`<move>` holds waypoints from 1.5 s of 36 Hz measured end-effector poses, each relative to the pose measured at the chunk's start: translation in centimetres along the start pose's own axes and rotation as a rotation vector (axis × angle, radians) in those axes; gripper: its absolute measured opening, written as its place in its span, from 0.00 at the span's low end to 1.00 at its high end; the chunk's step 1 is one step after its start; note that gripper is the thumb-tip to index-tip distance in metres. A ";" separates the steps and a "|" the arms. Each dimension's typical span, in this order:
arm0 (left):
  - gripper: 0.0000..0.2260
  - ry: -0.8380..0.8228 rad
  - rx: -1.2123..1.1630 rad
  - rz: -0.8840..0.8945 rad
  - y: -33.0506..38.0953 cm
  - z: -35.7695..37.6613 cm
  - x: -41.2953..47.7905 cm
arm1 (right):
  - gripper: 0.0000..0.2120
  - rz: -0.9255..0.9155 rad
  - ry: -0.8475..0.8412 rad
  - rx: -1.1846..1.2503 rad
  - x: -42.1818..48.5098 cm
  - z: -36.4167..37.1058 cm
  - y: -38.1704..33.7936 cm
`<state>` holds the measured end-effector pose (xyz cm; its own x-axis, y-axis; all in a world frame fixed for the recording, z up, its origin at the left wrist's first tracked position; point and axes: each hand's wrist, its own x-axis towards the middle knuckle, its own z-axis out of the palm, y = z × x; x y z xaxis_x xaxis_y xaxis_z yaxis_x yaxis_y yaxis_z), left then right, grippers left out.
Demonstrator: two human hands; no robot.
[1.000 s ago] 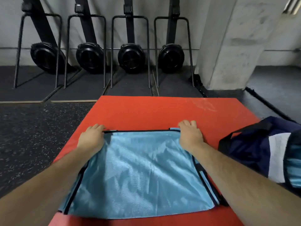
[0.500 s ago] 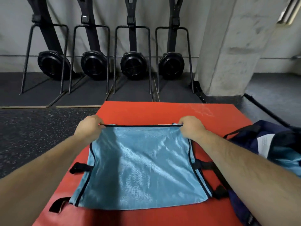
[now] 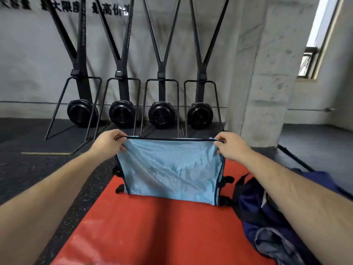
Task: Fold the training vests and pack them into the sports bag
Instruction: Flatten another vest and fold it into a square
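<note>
Vest [image 3: 170, 169] | hangs vertically, top edge level | left hand [image 3: 108, 144], right hand [image 3: 232, 147] pinch corners

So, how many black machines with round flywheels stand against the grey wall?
4 black flywheel machines along the wall beyond the red mat: far left, centre-left, centre-right, and one beside the concrete pillar. Others may sit outside the frame.

You face four black fan machines [image 3: 161, 114] along the wall [image 3: 28, 54] — concrete pillar [image 3: 267, 83] at right, red mat [image 3: 162, 226] below.
</note>
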<state>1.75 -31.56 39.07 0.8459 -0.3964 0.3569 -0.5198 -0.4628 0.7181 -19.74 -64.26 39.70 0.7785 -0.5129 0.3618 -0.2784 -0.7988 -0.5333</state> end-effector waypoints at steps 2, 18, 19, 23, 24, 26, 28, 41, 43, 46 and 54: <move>0.04 0.043 0.010 0.016 1.6 -1.4 -1.5 | 0.11 -0.031 0.035 0.003 -1.2 -1.4 -0.7; 0.03 -0.040 0.125 -0.004 6.2 -5.6 -1.9 | 0.05 0.022 -0.087 -0.023 -3.4 -7.6 -4.8; 0.02 -0.051 0.137 -0.015 5.9 -5.2 -1.6 | 0.06 0.031 -0.114 -0.049 -3.1 -7.0 -4.5; 0.07 -0.050 0.258 -0.029 4.6 -3.5 -0.3 | 0.06 0.061 -0.101 -0.079 -1.6 -4.5 -3.6; 0.07 -0.027 0.271 -0.020 4.4 -3.3 0.1 | 0.06 0.059 -0.084 -0.079 -1.2 -4.1 -3.4; 0.07 0.040 0.266 0.005 3.9 -2.9 1.2 | 0.06 0.041 -0.043 -0.088 -0.3 -3.3 -3.4; 0.06 0.117 0.217 0.033 3.5 -2.5 2.0 | 0.06 0.006 0.036 -0.083 0.4 -2.6 -3.4; 0.07 0.133 0.092 -0.062 -6.5 8.2 -7.1 | 0.18 0.126 0.098 0.086 -8.1 11.2 5.3; 0.08 0.075 0.085 -0.148 -9.1 10.8 -9.8 | 0.21 0.186 0.003 0.079 -10.8 14.1 7.5; 0.09 -0.022 0.139 -0.222 -12.1 13.4 -13.0 | 0.22 0.225 -0.086 0.024 -14.4 17.2 10.2; 0.07 -0.125 0.538 -0.119 -13.7 14.8 -15.5 | 0.18 0.143 -0.023 -0.240 -16.9 19.0 10.6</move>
<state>-6.00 -30.78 14.86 0.8986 -0.3930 0.1949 -0.4375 -0.8358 0.3318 -25.13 -58.08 13.41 0.7333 -0.6210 0.2768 -0.5097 -0.7716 -0.3806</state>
